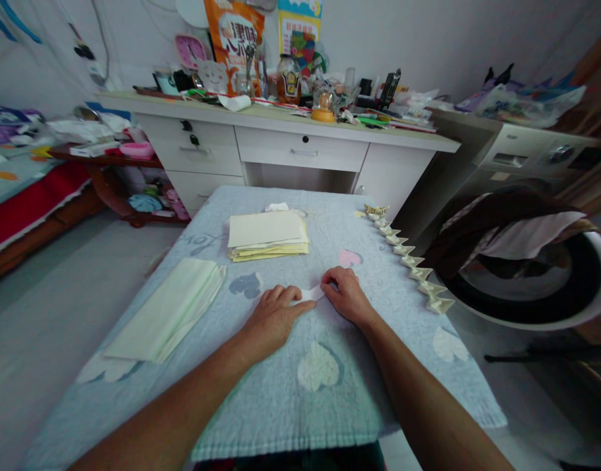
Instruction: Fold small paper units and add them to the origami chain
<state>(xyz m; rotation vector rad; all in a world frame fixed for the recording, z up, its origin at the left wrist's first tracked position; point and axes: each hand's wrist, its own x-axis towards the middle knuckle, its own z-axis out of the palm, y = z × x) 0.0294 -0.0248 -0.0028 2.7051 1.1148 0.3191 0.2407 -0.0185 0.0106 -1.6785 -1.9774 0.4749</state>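
Note:
A small folded strip of white paper (312, 294) lies low over the cloth-covered table, between my two hands. My left hand (275, 315) grips its left end, with the thumb stretched along the near edge. At the right end my right hand (344, 292) pinches the strip between thumb and fingers. Part of the paper is hidden under the fingers. Beyond my hands sits a stack of cream and yellow paper sheets (267, 230). To the left lies a larger pile of pale sheets (169, 307). A row of several folded paper pieces (412, 261) runs along the table's right side.
A light blue cloth with heart patterns (251, 392) covers the table. Behind it stands a white desk (300, 154) crowded with jars, bags and small items. At the right, a washing machine (526, 154) has its round door open, with dark clothing hanging out.

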